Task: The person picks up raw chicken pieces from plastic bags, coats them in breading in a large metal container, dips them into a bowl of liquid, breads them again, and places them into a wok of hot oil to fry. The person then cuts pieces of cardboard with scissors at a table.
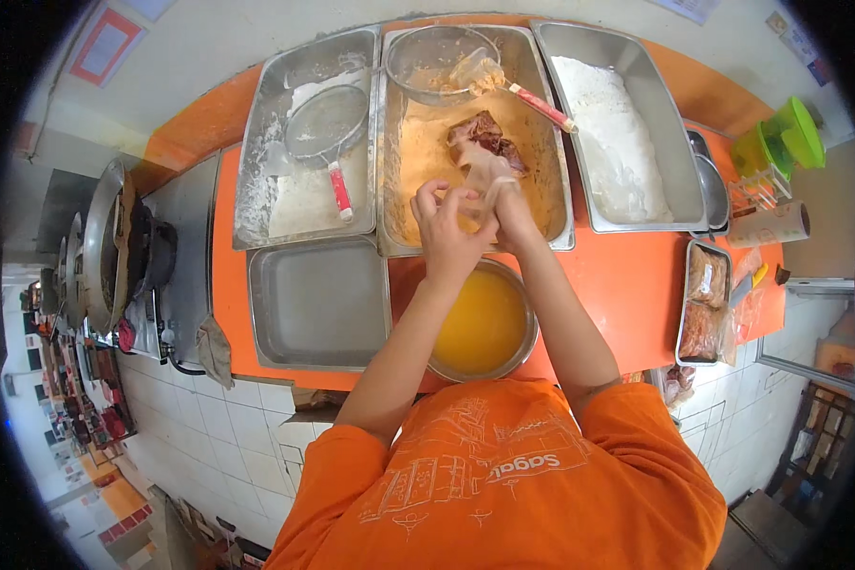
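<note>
My left hand pinches a thin clear plastic glove at its edge, over the middle metal tray. Close on its right is my right hand, its fingers partly hidden by the plastic; whether they are inside the glove is unclear. Just beyond the glove, dark reddish-brown meat lies on orange-tinted powder. At the far end of the tray, another crumpled clear glove, coated with powder, rests at a round mesh strainer with a red handle.
A tray of white powder stands right; a left tray holds powder and a second strainer. Nearer are a shallow metal tray and a bowl of yellow liquid. Packed meat and a yellow-handled knife lie right.
</note>
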Action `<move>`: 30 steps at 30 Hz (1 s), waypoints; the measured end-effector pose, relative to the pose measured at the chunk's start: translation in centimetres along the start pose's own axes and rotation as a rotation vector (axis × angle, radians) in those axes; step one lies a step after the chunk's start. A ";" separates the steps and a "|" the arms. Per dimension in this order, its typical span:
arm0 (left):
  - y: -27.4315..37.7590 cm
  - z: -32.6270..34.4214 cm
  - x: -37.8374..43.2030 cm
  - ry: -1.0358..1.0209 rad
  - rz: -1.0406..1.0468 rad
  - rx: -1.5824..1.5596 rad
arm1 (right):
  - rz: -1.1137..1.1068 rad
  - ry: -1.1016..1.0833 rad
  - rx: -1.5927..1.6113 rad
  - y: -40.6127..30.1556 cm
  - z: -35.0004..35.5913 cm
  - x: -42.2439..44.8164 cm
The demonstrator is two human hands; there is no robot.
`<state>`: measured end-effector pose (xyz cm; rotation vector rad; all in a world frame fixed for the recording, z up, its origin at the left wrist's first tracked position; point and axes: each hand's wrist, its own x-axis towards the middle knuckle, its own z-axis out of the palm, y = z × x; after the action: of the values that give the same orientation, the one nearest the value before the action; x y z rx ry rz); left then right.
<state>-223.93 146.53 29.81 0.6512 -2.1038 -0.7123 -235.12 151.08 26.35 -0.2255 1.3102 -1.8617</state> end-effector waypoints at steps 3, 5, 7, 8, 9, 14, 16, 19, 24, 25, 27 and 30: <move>-0.8 0.4 -0.1 -0.084 0.025 -0.022 | -0.080 0.043 -0.140 0.8 -1.3 0.2; -1.1 0.8 -0.4 -0.132 0.058 -0.082 | -0.178 0.077 -0.206 1.2 -2.2 0.6; -0.4 0.9 -1.0 -0.151 0.095 -0.134 | -0.197 -0.087 -0.261 0.1 -2.4 1.4; -0.4 1.0 -1.4 -0.181 0.062 -0.183 | -0.206 -0.172 -0.287 -0.4 -2.1 1.8; -0.2 1.3 -1.7 -0.210 0.033 -0.237 | -0.237 -0.129 -0.209 -0.2 -2.0 2.2; 0.9 2.0 -2.7 -0.319 -0.161 -0.432 | -0.081 0.016 -0.034 -0.3 -1.3 3.8; 0.8 2.0 -2.9 -0.363 -0.242 -0.467 | 0.064 0.058 -0.025 -0.7 -1.0 4.3; 0.5 2.1 -2.9 -0.323 -0.254 -0.486 | 0.144 0.077 -0.174 -0.7 -1.1 6.0; 0.3 1.2 -3.8 -0.360 -0.302 -0.460 | -0.298 -0.223 -0.969 -0.4 -1.3 7.9; 0.5 0.9 -3.8 -0.381 -0.308 -0.446 | -0.493 -0.427 -1.325 -0.8 -2.3 9.3; -0.6 -0.7 -2.6 -0.335 0.012 -0.315 | -0.441 -0.636 -1.621 -0.4 -3.9 10.3; -5.4 -4.6 0.4 -0.174 0.132 -0.193 | 0.036 -0.553 -1.585 -1.0 1.0 6.0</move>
<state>-219.33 141.21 28.79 0.3515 -2.1775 -0.9105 -238.91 146.22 25.84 -1.3554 1.9871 -0.2579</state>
